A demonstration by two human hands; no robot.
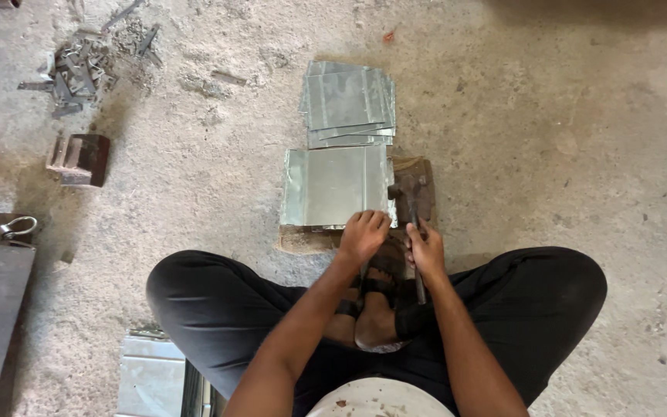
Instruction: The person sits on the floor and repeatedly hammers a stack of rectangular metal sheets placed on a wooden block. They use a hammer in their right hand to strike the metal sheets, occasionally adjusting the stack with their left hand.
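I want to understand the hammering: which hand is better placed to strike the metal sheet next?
The right hand: it already holds the hammer over the sheet's edge. The left hand presses the metal sheet down.

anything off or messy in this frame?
Nothing damaged. The stack of metal sheets beyond the flat sheet is fanned askew, and metal offcuts lie scattered on the floor at upper left.

A square sheet (333, 185) of grey galvanised metal lies flat on the concrete floor (550, 139), its near right corner over a rusty iron block (420, 184). A folded seam runs along its left edge. The hammer (408, 193) has a dark head resting on the block, with its handle pointing toward the person.
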